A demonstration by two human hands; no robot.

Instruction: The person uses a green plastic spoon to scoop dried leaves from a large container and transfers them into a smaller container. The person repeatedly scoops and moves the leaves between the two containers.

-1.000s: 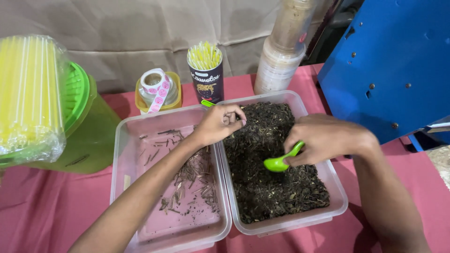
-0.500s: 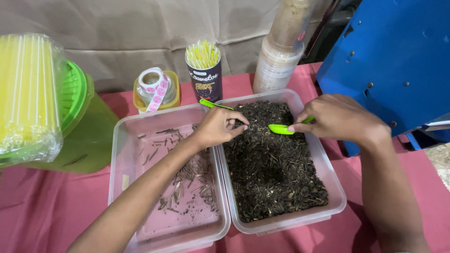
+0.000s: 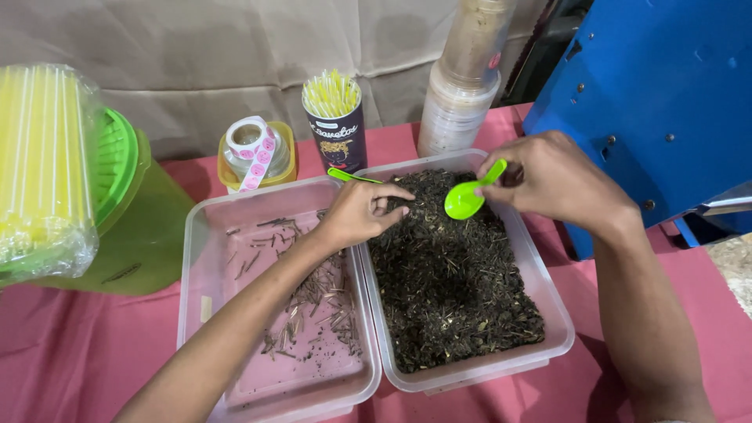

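My right hand [image 3: 553, 178] holds a bright green plastic spoon [image 3: 468, 196] above the far end of a clear tub [image 3: 554, 313] filled with dark dried leaves [image 3: 450, 274]. My left hand [image 3: 362, 210] rests on the wall between the two tubs, fingers curled at the edge of the dark leaves. A second clear tub [image 3: 196, 258] to the left holds scattered pale stems [image 3: 313, 313]. Another green spoon [image 3: 351, 175] lies across the far rim behind my left hand.
A dark cup of yellow straws [image 3: 334, 124], a sticker roll on a yellow lid [image 3: 254, 149] and stacked clear containers [image 3: 460, 102] stand behind. A green bin [image 3: 129, 211] with wrapped yellow straws [image 3: 39, 164] sits left. A blue metal machine [image 3: 666, 94] stands right.
My right hand lifted the green spoon out of the dark leaves and carried it up to the far end of the tub. My left hand stayed at the dividing wall.
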